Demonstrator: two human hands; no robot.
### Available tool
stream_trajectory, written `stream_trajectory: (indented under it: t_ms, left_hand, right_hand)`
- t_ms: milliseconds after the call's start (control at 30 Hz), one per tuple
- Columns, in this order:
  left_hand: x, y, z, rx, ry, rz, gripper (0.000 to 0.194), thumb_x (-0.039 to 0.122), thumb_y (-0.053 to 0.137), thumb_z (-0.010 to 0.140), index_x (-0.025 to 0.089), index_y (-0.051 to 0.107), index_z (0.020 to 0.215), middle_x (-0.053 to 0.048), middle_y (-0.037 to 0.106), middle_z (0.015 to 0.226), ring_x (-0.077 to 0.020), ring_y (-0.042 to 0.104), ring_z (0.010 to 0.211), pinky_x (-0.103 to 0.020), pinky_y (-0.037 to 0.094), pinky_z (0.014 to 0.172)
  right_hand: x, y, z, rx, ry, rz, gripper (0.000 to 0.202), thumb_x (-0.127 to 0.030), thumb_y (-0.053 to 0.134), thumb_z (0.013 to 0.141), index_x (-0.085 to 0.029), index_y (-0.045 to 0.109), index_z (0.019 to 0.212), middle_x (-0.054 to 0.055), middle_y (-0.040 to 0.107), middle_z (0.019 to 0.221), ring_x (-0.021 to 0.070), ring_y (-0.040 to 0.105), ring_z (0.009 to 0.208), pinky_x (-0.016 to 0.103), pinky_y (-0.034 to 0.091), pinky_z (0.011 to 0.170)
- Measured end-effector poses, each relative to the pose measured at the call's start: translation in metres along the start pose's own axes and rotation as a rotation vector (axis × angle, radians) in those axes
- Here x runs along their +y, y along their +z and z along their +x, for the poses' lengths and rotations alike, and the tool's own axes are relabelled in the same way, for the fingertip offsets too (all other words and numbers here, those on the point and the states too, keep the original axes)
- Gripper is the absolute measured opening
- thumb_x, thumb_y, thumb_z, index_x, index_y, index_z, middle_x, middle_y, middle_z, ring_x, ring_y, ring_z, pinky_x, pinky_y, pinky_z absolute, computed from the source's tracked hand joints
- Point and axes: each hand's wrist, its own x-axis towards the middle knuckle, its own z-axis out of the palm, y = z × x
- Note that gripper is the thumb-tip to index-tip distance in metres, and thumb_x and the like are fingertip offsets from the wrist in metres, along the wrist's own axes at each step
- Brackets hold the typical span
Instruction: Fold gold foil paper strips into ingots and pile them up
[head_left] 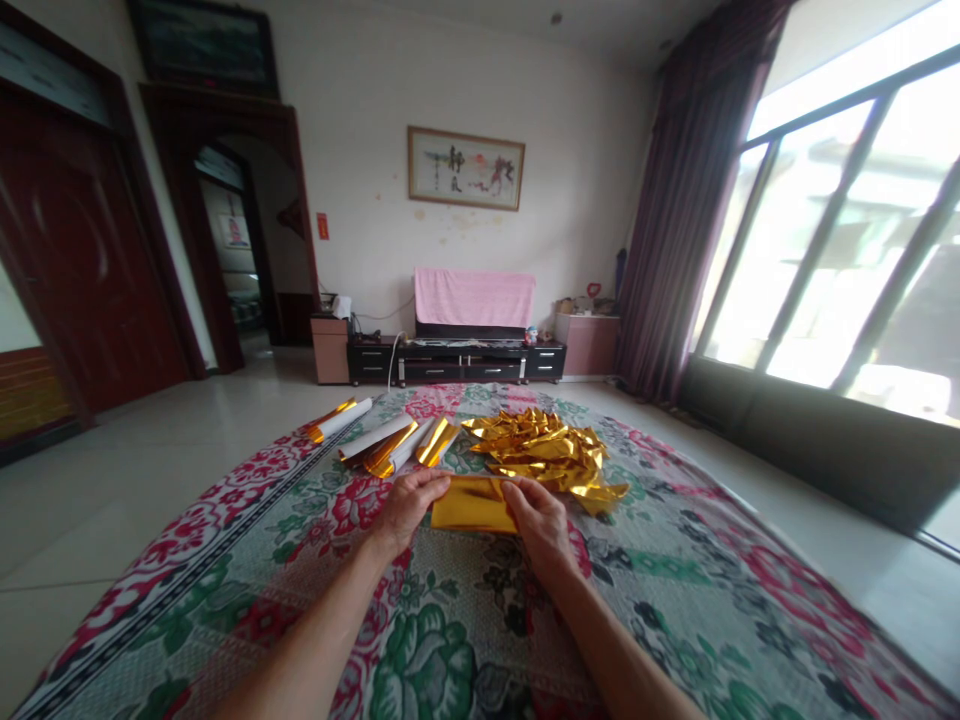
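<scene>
Foil curls (394,447) lie on flowered cloth (424,655); the left hand (407,507) pinches the far left corner of a gold sheet (474,508) over it. Likely light, slick and easily creased, the sheet suits edge holds. The right hand (538,512) pinches its far right corner, near piled foil (553,445).

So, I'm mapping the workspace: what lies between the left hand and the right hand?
The head view shows a gold sheet between the left hand and the right hand, held near its upper edge by both.

Home living room: pink cloth (475,296) over TV stand (461,362), framed calligraphy (466,168), purple curtain (660,220)
</scene>
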Motion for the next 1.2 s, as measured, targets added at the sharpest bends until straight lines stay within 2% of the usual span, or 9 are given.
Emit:
stream_trajectory:
  t_ms: [100, 233, 467, 700, 933, 1200]
  left_hand:
    - [0.0003, -0.0002, -0.0003, 0.002, 0.006, 0.019, 0.028, 0.031, 0.069, 0.063, 0.015, 0.069, 0.085, -0.003, 0.069, 0.074, -0.0153, 0.060, 0.067, -0.025, 0.044, 0.064]
    - [0.0011, -0.0005, -0.0005, -0.002, 0.004, 0.025, 0.029, 0.032, 0.068, 0.063, 0.015, 0.069, 0.086, -0.003, 0.069, 0.074, -0.0154, 0.060, 0.066, -0.025, 0.044, 0.063]
    - [0.0060, 0.0027, -0.0036, 0.033, 0.006, 0.075, 0.030, 0.033, 0.068, 0.062, 0.013, 0.070, 0.085, -0.004, 0.069, 0.073, -0.0153, 0.059, 0.066, -0.025, 0.043, 0.063]
    - [0.0030, 0.0008, -0.0023, 0.060, 0.029, 0.111, 0.031, 0.035, 0.068, 0.062, 0.013, 0.070, 0.084, -0.003, 0.067, 0.069, -0.0152, 0.058, 0.064, -0.025, 0.043, 0.064]
    - [0.0023, 0.0003, -0.0021, 0.046, 0.029, 0.095, 0.030, 0.035, 0.068, 0.063, 0.014, 0.070, 0.084, -0.003, 0.067, 0.069, -0.0152, 0.058, 0.064, -0.025, 0.042, 0.063]
    - [-0.0013, -0.0032, 0.0006, 0.089, 0.057, 0.130, 0.030, 0.035, 0.068, 0.062, 0.013, 0.071, 0.083, -0.004, 0.068, 0.070, -0.0163, 0.059, 0.066, -0.026, 0.043, 0.066]
  right_hand:
    - [-0.0015, -0.0003, -0.0004, 0.004, 0.012, -0.007, 0.038, -0.049, 0.062, 0.066, -0.014, 0.067, 0.080, 0.003, 0.063, 0.070, 0.0134, 0.053, 0.061, 0.022, 0.042, 0.056]
    - [-0.0014, -0.0011, 0.0002, -0.005, 0.003, -0.020, 0.039, -0.050, 0.061, 0.067, -0.013, 0.068, 0.081, 0.004, 0.064, 0.071, 0.0139, 0.053, 0.062, 0.022, 0.043, 0.056]
    - [0.0016, -0.0011, 0.0015, 0.006, -0.023, -0.033, 0.040, -0.051, 0.061, 0.067, -0.012, 0.067, 0.076, -0.001, 0.053, 0.055, 0.0081, 0.040, 0.050, 0.019, 0.034, 0.047]
    - [-0.0028, -0.0030, -0.0001, -0.003, -0.030, -0.087, 0.044, -0.055, 0.059, 0.068, -0.012, 0.067, 0.078, -0.001, 0.052, 0.054, 0.0087, 0.039, 0.048, 0.020, 0.032, 0.045]
    - [-0.0040, -0.0036, -0.0006, 0.005, -0.040, -0.113, 0.044, -0.054, 0.058, 0.068, -0.012, 0.068, 0.077, 0.001, 0.058, 0.061, 0.0116, 0.047, 0.054, 0.021, 0.038, 0.050]
    - [-0.0082, -0.0049, -0.0022, -0.040, -0.066, -0.188, 0.043, -0.054, 0.056, 0.070, -0.013, 0.068, 0.077, 0.004, 0.064, 0.069, 0.0171, 0.056, 0.066, 0.023, 0.044, 0.060]
